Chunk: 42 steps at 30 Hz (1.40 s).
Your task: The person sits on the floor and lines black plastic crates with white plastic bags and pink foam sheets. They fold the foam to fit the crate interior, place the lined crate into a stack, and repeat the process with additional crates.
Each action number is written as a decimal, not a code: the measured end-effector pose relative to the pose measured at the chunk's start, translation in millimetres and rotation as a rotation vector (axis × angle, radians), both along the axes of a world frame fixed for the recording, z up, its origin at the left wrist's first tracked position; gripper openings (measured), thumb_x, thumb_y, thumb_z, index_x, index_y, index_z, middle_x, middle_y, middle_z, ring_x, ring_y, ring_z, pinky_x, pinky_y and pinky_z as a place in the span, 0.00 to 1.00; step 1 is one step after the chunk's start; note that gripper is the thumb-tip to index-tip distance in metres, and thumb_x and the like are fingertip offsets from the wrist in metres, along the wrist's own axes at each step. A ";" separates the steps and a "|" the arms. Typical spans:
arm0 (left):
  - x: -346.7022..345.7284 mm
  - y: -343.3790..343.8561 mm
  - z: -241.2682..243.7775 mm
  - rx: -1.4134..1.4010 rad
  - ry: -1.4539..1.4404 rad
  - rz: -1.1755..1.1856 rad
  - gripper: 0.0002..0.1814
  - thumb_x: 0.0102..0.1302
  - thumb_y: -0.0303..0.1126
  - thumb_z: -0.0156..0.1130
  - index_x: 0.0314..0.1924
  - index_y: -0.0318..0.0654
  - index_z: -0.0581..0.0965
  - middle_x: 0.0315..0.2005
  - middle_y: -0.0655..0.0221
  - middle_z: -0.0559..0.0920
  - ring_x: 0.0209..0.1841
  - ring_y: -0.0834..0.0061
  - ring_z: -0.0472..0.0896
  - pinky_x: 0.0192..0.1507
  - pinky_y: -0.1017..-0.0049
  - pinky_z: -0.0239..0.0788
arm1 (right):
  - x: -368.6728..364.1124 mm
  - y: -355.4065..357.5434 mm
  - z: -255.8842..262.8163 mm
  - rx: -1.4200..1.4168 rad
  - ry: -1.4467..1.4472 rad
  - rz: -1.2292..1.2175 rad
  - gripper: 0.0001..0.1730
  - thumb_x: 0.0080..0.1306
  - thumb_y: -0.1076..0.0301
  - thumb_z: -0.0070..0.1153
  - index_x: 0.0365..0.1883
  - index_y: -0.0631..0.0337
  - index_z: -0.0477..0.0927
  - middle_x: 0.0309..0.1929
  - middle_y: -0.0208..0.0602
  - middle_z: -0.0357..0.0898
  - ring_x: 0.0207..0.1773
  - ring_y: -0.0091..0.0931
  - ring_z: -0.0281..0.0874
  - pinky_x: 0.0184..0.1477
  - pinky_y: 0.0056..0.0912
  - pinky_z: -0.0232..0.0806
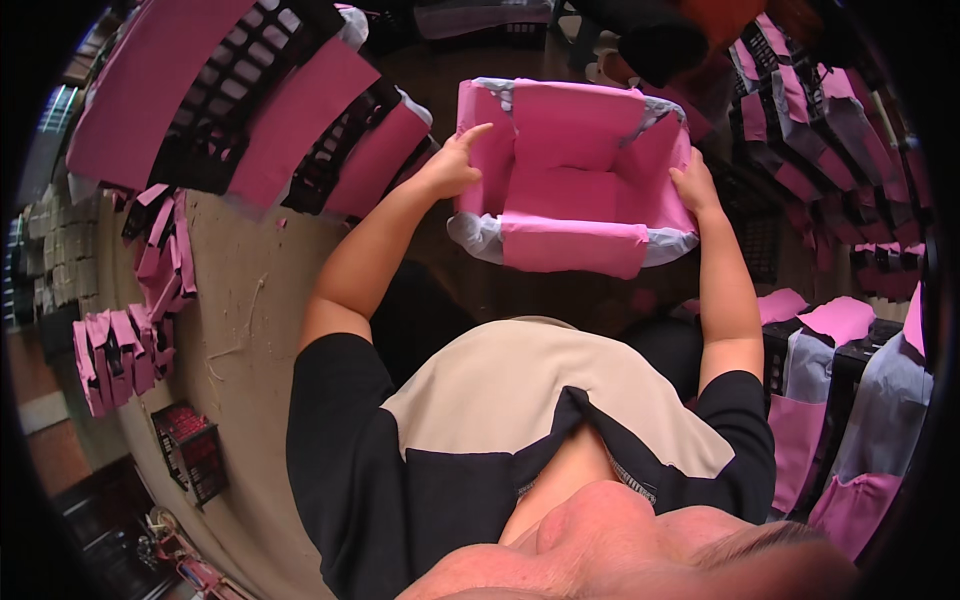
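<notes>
Ahead of my body, a crate lined with pink sheets (574,251) and pale grey plastic at its corners is held between my two hands. Its inside faces up and shows only the pink lining. My left hand (457,165) grips the rim on the picture's left side, with the index finger stretched along the lining. On the opposite side, my right hand (694,184) holds the other rim, thumb inside; its remaining fingers are mostly hidden behind the wall. The crate's underside is out of sight.
Stacked black plastic crates with pink sheets (300,120) stand at upper left, more (810,127) at upper right. Lined crates (802,442) are beside my right arm. A black crate with red contents (187,454) sits on the floor at left. Another person's dark sleeve (660,45) is beyond the held crate.
</notes>
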<state>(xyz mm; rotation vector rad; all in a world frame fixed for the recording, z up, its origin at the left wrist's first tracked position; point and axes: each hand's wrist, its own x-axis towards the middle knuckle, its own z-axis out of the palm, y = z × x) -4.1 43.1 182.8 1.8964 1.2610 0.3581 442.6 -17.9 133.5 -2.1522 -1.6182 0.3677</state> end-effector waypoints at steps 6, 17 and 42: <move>1.9 0.7 -10.6 0.046 0.152 0.057 0.41 0.53 0.22 0.55 0.69 0.55 0.60 0.58 0.40 0.67 0.57 0.46 0.73 0.58 0.65 0.69 | -15.1 5.6 9.5 -0.046 -0.121 -0.083 0.39 0.57 0.65 0.61 0.65 0.62 0.59 0.59 0.59 0.68 0.61 0.50 0.67 0.60 0.45 0.63; -15.4 7.8 -58.4 -0.389 -1.033 0.266 0.45 0.70 0.51 0.53 0.74 0.52 0.38 0.67 0.57 0.62 0.65 0.66 0.66 0.62 0.69 0.63 | -244.6 45.9 53.9 -0.583 1.122 0.199 0.27 0.64 0.72 0.54 0.62 0.66 0.65 0.54 0.46 0.73 0.56 0.34 0.73 0.55 0.36 0.69; -22.3 12.6 -93.2 -0.884 -0.990 0.386 0.34 0.72 0.62 0.32 0.58 0.41 0.70 0.47 0.64 0.78 0.50 0.68 0.77 0.56 0.64 0.69 | -305.5 83.3 -26.2 -0.654 0.797 0.421 0.20 0.60 0.75 0.54 0.51 0.71 0.76 0.51 0.46 0.79 0.52 0.33 0.77 0.56 0.34 0.69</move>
